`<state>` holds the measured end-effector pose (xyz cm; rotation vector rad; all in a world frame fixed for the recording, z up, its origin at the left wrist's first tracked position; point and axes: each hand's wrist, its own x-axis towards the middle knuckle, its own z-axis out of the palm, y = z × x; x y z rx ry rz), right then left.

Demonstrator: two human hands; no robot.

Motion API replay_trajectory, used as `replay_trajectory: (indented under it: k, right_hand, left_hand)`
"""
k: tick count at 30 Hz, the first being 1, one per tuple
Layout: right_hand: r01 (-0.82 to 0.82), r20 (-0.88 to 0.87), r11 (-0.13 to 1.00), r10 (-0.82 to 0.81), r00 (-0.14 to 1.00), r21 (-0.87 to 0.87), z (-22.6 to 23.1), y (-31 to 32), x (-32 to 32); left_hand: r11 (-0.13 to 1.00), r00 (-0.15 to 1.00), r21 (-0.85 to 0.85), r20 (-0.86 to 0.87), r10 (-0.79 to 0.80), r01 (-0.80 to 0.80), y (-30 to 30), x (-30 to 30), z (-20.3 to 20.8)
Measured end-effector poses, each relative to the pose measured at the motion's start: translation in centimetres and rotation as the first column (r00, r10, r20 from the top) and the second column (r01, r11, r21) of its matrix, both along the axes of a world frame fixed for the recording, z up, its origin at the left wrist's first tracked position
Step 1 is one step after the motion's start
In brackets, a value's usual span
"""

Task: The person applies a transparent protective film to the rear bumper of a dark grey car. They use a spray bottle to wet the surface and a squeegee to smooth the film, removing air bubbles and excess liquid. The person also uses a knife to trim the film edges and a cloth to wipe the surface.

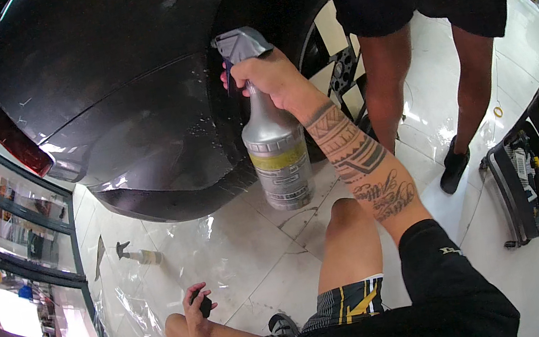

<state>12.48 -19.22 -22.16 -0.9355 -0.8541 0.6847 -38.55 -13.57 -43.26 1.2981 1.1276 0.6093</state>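
Observation:
My right hand (265, 74) is closed round the neck of a large silver spray bottle (281, 166) with a yellow band, fingers at its grey trigger head. The bottle hangs upright, its nozzle close to the rear corner of a dark grey car (157, 126), beside the wheel arch. Droplets dot the bumper near the arch edge. Low on the left, my left hand (198, 307) rests by my knee, its fingers closed on a small black object (203, 304) whose kind I cannot make out.
Another person's legs (387, 86) stand by the wheel (338, 66). A smaller spray bottle (144, 256) lies on the tiled floor (241, 257), near clear plastic film (120, 319). Glass panels (20, 243) line the left. At right is an open tool case (532, 176) on castors.

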Motion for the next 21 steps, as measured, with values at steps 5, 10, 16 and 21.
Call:
replay_trajectory:
  k: [5,10,16,21]
  right_hand:
    - [-0.077,0.006,0.991,0.077,0.997,0.112,2.2,0.7,-3.1]
    - [-0.150,-0.132,0.979,0.168,0.977,0.136,2.8,-0.4,-3.3]
    - [-0.037,-0.158,0.995,0.052,0.986,0.096,1.5,1.8,-5.2]
    - [-0.172,-0.051,0.963,0.186,0.981,0.206,4.3,3.5,-10.7]
  left_hand:
    - [0.995,0.995,0.068,-0.071,-0.069,0.074,1.1,-0.5,3.4]
    - [0.979,0.980,0.120,-0.134,-0.148,0.165,2.3,1.5,6.1]
    - [0.988,0.974,0.085,-0.199,-0.112,0.131,5.7,-1.2,5.2]
    - [0.989,0.960,0.060,-0.256,-0.113,0.133,7.9,-2.0,2.8]
